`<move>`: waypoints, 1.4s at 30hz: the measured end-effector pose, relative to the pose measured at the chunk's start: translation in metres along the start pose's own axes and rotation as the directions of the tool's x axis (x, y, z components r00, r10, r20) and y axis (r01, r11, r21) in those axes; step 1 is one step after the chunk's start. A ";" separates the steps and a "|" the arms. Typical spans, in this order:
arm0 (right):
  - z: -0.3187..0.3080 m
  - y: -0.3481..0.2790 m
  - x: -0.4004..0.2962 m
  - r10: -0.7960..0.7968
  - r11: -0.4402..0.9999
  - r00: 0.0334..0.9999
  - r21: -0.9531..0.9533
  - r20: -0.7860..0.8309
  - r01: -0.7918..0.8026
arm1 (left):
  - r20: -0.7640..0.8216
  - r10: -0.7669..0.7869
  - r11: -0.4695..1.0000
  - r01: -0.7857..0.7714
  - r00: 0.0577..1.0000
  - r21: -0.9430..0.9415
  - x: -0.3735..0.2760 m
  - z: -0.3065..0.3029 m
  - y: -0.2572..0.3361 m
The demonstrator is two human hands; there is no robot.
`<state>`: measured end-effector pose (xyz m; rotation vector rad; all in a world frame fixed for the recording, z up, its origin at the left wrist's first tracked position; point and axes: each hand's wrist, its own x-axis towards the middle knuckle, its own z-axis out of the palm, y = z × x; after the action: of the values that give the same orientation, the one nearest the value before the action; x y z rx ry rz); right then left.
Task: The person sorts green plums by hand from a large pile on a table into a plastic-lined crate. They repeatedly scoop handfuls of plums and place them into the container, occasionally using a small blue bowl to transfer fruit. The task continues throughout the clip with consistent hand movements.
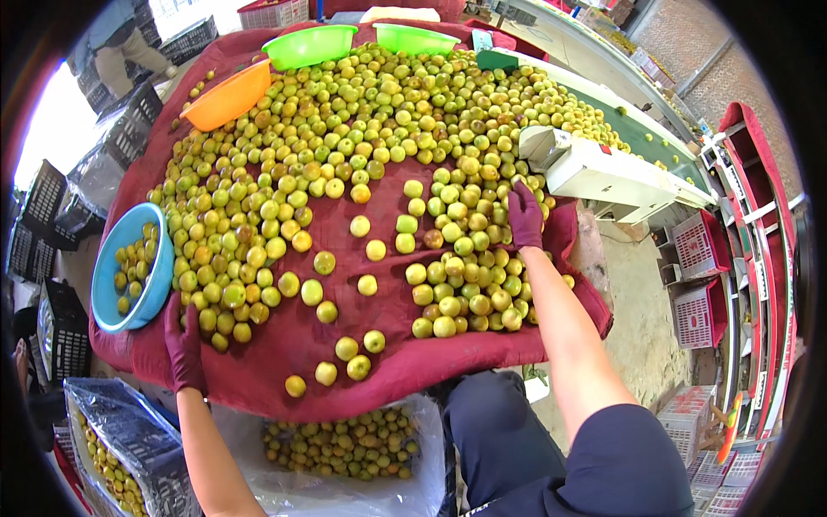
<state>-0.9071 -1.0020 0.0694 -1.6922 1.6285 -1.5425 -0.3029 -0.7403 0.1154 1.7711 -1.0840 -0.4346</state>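
Observation:
Yellow-green round fruits (387, 97), some with a reddish tinge, cover much of a table draped in dark red cloth (336, 245). My left hand (185, 346), in a maroon glove, is at the table's left front, thumb and fingers apart, beside the lowest fruits of the left heap. Just above it stands a light blue plastic basin (165, 258) with some fruits inside. My right hand (526, 216), gloved alike, rests against the right-hand fruits near the white conveyor frame; its palm side is hidden. Several loose fruits (326, 373) lie between the two heaps.
A plastic-lined crate (429, 446) of fruits stands below the table's front edge, another lined crate (126, 446) to its left. A green conveyor belt (646, 139) runs off at right. Orange (229, 97) and green basins (310, 46) sit at the back. A person (119, 52) stands far left.

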 end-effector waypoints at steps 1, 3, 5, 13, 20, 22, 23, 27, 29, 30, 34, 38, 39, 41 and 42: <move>0.008 0.020 0.007 0.009 0.998 1.000 -0.057 0.007 -0.009 | 0.008 0.043 0.976 -0.043 0.999 0.215 0.000 0.000 -0.004; 0.026 0.024 0.013 0.084 0.934 0.987 -0.357 0.135 -0.030 | -0.013 0.028 0.983 -0.025 1.000 0.183 0.007 0.000 -0.011; 0.036 0.036 0.044 0.127 0.969 0.974 -0.233 0.188 -0.081 | -0.017 0.006 0.995 -0.004 1.000 0.103 0.025 0.007 -0.013; 0.179 -0.031 0.046 -0.001 0.903 0.932 0.401 0.361 -0.155 | -0.014 -0.186 0.911 0.167 0.982 -0.378 0.047 0.004 -0.029; 0.280 -0.106 0.003 -0.291 0.787 0.639 0.558 0.712 -0.264 | -0.017 -0.247 0.882 0.218 0.969 -0.417 0.062 0.004 -0.032; 0.296 -0.130 -0.023 -0.377 0.760 0.537 0.584 0.755 -0.287 | -0.017 -0.260 0.871 0.227 0.965 -0.435 0.064 0.007 -0.030; 0.303 -0.132 -0.037 -0.482 0.702 0.561 0.680 0.673 -0.212 | -0.014 -0.258 0.865 0.224 0.966 -0.449 0.066 0.012 -0.025; 0.259 -0.180 -0.087 -0.530 0.795 0.287 0.585 0.798 -0.161 | -0.027 -0.288 0.837 0.238 0.957 -0.493 0.059 0.012 -0.017; 0.234 -0.179 -0.054 -0.689 0.711 0.329 0.690 0.646 0.135 | -0.032 -0.300 0.826 0.243 0.953 -0.508 0.056 0.011 -0.016; 0.226 -0.164 -0.025 -0.700 0.690 0.463 0.683 0.544 0.241 | -0.041 -0.310 0.825 0.247 0.950 -0.509 0.053 0.008 -0.018; 0.157 -0.048 0.160 -0.265 0.960 0.956 -0.059 0.127 0.274 | -0.024 -0.276 0.832 0.226 0.961 -0.507 0.069 0.021 -0.017; 0.156 0.016 0.235 0.208 0.803 0.978 -0.566 -0.027 -0.186 | -0.009 -0.274 0.892 0.250 0.962 -0.376 0.078 0.021 -0.028; 0.167 0.019 0.237 0.284 0.785 0.959 -0.572 -0.011 -0.239 | 0.033 -0.273 0.873 0.262 0.962 -0.412 0.079 0.021 -0.027; 0.179 0.062 0.261 0.207 0.893 0.978 -0.404 -0.017 -0.196 | 0.103 -0.250 0.826 0.268 0.963 -0.495 0.086 0.026 -0.024; 0.179 0.093 0.276 0.049 0.953 0.998 -0.300 0.039 -0.035 | 0.103 -0.203 0.834 0.227 0.974 -0.503 0.096 0.025 -0.038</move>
<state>-0.8708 -1.3422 0.0548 -1.8118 1.9402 -1.2769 -0.2501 -0.8288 0.0875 1.4058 -0.7067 -0.8258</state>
